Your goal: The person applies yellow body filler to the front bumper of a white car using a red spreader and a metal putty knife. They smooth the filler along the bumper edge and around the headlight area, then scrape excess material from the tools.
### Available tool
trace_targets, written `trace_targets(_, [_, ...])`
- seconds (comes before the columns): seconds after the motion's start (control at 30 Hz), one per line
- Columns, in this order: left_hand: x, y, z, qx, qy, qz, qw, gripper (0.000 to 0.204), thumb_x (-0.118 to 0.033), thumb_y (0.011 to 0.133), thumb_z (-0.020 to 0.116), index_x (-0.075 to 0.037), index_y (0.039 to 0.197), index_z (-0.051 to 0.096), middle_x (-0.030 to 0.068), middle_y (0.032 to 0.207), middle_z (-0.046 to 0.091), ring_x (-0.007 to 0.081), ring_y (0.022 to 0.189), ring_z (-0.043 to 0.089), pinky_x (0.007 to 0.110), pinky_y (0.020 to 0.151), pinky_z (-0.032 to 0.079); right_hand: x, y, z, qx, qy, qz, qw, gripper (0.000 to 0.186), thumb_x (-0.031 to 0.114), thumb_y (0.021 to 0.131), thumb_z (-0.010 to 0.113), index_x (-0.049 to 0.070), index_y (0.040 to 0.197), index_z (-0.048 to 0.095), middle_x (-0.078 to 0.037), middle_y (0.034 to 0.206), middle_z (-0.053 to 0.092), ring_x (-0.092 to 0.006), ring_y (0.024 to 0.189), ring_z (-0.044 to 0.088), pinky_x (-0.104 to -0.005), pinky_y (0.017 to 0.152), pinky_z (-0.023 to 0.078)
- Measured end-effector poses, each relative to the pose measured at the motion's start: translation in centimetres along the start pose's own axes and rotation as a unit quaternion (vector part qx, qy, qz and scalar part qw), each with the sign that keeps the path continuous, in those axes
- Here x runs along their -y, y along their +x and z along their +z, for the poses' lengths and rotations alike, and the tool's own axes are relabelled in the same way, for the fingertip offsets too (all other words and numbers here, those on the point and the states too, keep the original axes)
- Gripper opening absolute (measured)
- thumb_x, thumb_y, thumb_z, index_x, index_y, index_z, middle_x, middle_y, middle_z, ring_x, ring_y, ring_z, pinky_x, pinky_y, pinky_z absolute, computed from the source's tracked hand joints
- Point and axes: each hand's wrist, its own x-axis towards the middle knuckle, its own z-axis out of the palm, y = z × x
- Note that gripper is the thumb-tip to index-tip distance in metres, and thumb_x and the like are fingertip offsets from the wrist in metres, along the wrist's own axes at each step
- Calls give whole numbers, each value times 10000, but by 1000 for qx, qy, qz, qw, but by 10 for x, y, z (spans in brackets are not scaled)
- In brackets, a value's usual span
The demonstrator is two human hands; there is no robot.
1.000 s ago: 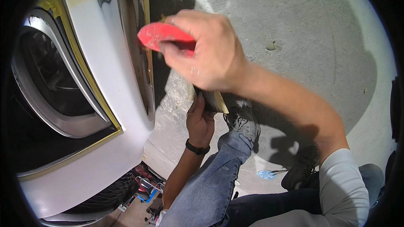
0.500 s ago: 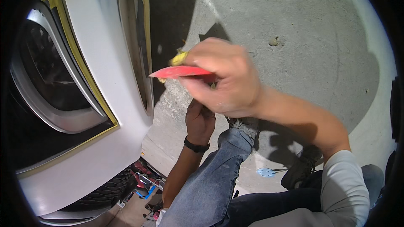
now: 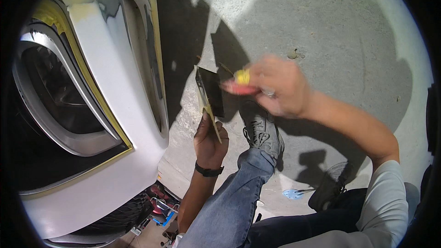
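Observation:
My left hand (image 3: 210,143), a dark band on its wrist, grips the lower end of a dark flat plate (image 3: 213,94) with pale yellowish edges. The plate stands nearly upright above the fingers. To its right, my right hand (image 3: 285,87) is closed and blurred by motion. From its fingers a red pointed piece (image 3: 239,88) sticks out toward the plate, close to its right edge; whether they touch I cannot tell. A small bright yellow lump (image 3: 242,76) shows at the same fingers. The exact kind of the red piece is too blurred to tell.
On the left is a white car bumper (image 3: 112,64) with yellow masking tape (image 3: 87,73) along its openings and grey patches higher up. My shoe (image 3: 262,131) rests on the concrete floor (image 3: 340,64). A light blue disc (image 3: 292,194) lies near my other shoe. Tools (image 3: 161,206) lie below the bumper.
My right hand has moved right and slightly down with the red piece, away from the bumper. The dark plate and more of my left hand now show, where the right hand covered them.

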Motion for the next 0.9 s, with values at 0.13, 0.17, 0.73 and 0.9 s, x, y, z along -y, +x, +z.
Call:
trace_targets(0.13, [5,2,-13,48,22,-34,998,278,-190,1077,537,-83,1317,628,28,1093,723,112,856,687,264,694,576,-15,63,0,-92,-3,114,989,214,76,873,754,1,1071,730,-119,841,693,-186,682,656,-294,611,491])
trace_targets(0.17, [7,1,-15,18,27,-31,999,272,-190,1076,538,-86,1309,631,23,1054,709,110,815,659,250,670,562,-16,77,0,-115,-13,89,989,203,77,881,744,17,1075,733,-115,829,694,-188,679,659,-296,611,492])
trace_targets(0.73, [13,2,-29,-27,52,-13,998,296,-199,1073,540,-103,1336,635,28,1106,735,137,789,696,268,678,606,-9,103,30,-118,5,79,990,228,187,856,726,17,1007,737,-169,821,700,-291,686,690,-380,633,539])
trace_targets(0.9, [11,7,-51,137,1,-40,990,412,-167,1073,515,-17,1456,493,96,1391,624,203,1293,589,364,1095,484,27,72,68,-53,58,88,993,139,115,782,745,2,797,665,-149,747,615,-310,696,625,-440,607,500])
